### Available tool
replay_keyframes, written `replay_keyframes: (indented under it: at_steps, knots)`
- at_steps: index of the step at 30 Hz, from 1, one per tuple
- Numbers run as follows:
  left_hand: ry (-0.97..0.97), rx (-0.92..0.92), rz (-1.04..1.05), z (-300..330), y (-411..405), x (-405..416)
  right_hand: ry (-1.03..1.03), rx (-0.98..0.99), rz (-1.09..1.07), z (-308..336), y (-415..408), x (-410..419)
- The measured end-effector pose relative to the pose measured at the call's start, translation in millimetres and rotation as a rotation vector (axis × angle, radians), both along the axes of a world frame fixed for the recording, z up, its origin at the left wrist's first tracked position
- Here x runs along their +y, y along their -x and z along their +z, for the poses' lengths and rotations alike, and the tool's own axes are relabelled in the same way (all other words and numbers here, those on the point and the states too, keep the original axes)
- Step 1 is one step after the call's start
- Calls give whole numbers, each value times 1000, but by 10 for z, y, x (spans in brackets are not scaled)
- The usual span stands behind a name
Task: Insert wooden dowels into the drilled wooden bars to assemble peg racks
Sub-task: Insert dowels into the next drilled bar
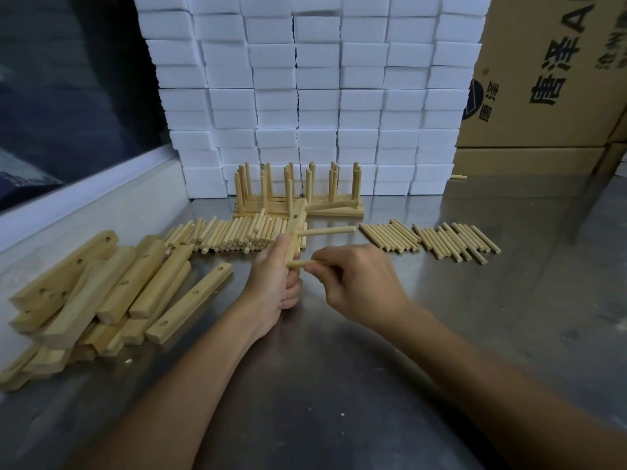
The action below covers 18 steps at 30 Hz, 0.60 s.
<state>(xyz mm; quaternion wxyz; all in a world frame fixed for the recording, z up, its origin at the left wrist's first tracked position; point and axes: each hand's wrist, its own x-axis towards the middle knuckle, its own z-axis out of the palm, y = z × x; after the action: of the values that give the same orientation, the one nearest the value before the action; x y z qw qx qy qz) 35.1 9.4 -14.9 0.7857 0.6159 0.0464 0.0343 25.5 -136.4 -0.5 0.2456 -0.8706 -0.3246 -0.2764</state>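
My left hand (274,283) grips a drilled wooden bar (298,222), held upright and tilted away from me. Two dowels stick out of the bar to the right: one (326,231) near its middle and one (334,205) higher up. My right hand (353,283) pinches another dowel (297,264) whose left tip meets the bar's lower end.
A heap of drilled bars (101,293) lies at the left. Loose dowels lie in a pile (230,235) behind my hands and in a row (431,240) at the right. Finished peg racks (295,193) stand before stacked white foam blocks (305,96). Cardboard boxes (549,79) fill the far right.
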Motion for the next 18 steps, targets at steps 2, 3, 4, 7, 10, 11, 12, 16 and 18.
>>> replay_keyframes:
  at_steps: [2, 3, 4, 7, 10, 11, 12, 16, 18]
  knots:
    - [-45, -10, 5, -25, -4, -2, -221, 318, -33, 23, -5, 31]
    - [-77, -16, 5, -40, -6, -2, -379, 540, -72, 46, -2, 52]
    - [-106, -21, 6, -53, -12, -1, -514, 756, -123, 69, 4, 70]
    - [-133, -25, 8, -67, -23, -1, -573, 875, -151, 86, 29, 81]
    - [-102, -25, 9, -59, -25, 3, -189, 312, -117, 63, 75, 53]
    - [-92, -23, 10, -59, -24, 4, -84, 183, -134, 60, 82, 60]
    - [-88, -22, 9, -57, -23, 2, -67, 144, -150, 51, 76, 76]
    - [-81, -15, -17, -46, -24, -4, -601, 711, -109, 63, 21, 97]
    - [-62, -4, -53, -36, -19, -9, -752, 926, -109, 100, 0, 51]
